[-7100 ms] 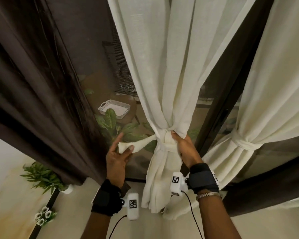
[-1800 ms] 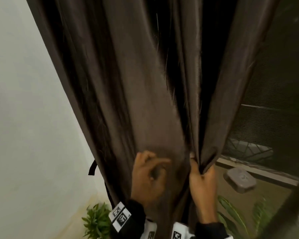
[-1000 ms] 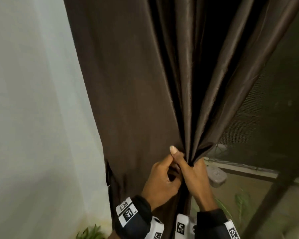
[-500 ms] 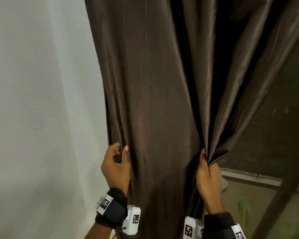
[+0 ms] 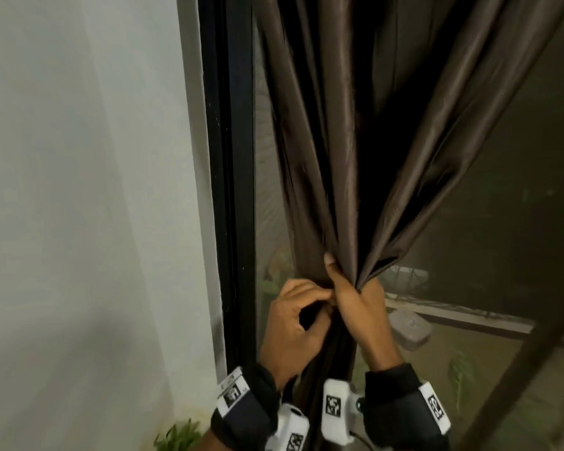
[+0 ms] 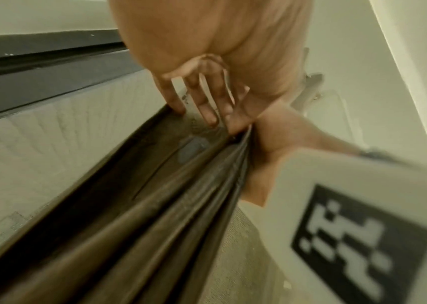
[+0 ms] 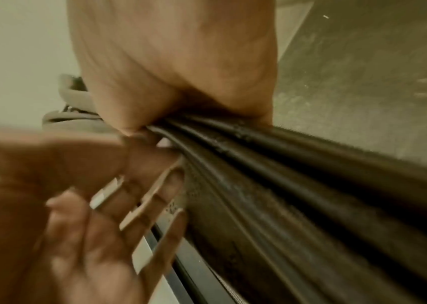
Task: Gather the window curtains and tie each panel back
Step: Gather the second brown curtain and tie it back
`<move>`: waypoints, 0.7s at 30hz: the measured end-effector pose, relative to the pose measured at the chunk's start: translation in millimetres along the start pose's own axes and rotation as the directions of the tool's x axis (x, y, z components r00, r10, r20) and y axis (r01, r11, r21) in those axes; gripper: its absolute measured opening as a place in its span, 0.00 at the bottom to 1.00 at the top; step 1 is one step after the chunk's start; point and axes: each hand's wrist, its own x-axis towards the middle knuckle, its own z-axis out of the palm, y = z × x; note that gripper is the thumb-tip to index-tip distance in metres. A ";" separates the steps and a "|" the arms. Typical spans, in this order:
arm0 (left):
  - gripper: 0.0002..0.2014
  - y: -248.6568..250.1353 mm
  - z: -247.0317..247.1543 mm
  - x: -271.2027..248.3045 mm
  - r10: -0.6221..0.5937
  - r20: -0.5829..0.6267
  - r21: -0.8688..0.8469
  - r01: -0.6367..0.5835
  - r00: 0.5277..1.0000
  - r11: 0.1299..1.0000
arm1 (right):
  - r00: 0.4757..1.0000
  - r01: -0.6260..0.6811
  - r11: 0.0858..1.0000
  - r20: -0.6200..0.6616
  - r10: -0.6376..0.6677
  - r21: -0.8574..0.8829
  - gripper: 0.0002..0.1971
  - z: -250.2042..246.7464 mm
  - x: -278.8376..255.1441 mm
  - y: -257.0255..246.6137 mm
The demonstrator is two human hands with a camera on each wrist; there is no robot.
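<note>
A dark brown curtain [image 5: 339,157] hangs in front of the window, its folds drawn together into one bunch. My right hand [image 5: 358,301] grips that bunch, thumb up along the fabric; the right wrist view shows the folds [image 7: 311,195] running out of its fist [image 7: 139,123]. My left hand [image 5: 306,304] is right beside it on the left. Its fingers [image 6: 204,111] reach to the curtain's edge [image 6: 155,205] and their tips touch the fabric next to the right hand [image 6: 272,148]. No tie-back is in view.
The black window frame [image 5: 232,190] stands bare left of the curtain, with a white wall [image 5: 79,190] beyond it. A mesh screen [image 5: 502,222] fills the right side. A green plant [image 5: 176,437] sits low by the wall. A dark slanted bar [image 5: 518,369] crosses the lower right.
My left hand has left the curtain's far left edge and come across to the right hand. The fabric is now bunched, and the window frame is uncovered.
</note>
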 end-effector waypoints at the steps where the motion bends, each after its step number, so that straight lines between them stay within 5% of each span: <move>1: 0.15 -1.9 -6.6 1.9 -0.017 -0.024 -0.028 0.016 1.000 0.999 | 1.000 0.011 1.000 -0.014 -0.011 -0.006 0.07 -1.7 3.5 3.5; 4: 0.25 -13.5 -19.6 2.6 -0.268 -0.226 -0.204 0.224 0.937 0.953 | 0.997 0.080 0.991 -0.014 -0.082 -0.102 0.12 -6.7 4.8 17.4; 5: 0.31 -16.8 -22.1 2.4 -0.353 -0.206 -0.229 0.305 0.913 0.924 | 0.996 0.088 0.987 -0.002 -0.089 -0.135 0.14 -7.8 4.9 24.6; 7: 0.40 -21.3 -21.4 -0.1 -0.466 0.055 -0.283 0.461 0.883 0.841 | 0.996 0.093 0.968 0.017 -0.091 -0.232 0.20 -8.5 3.6 37.0; 10: 0.37 -19.6 -8.9 -9.5 -0.429 0.449 -0.317 0.588 0.784 0.744 | 0.989 0.137 0.948 0.094 -0.114 -0.287 0.20 -8.1 -5.3 56.8; 15: 0.27 -24.6 16.4 -18.4 -0.475 0.504 -0.318 0.666 0.722 0.675 | 0.965 0.103 0.941 0.263 -0.015 -0.322 0.22 -11.9 -37.8 102.9; 19: 0.34 -50.2 17.8 -34.5 -0.530 0.577 -0.240 0.750 0.621 0.617 | 0.974 -0.048 0.962 0.202 0.105 -0.268 0.21 -23.2 -42.2 141.3; 21: 0.30 -65.1 17.6 -45.3 -0.554 0.539 -0.160 0.723 0.634 0.672 | 0.980 -0.053 0.970 0.172 0.096 -0.239 0.16 -30.0 -38.4 146.4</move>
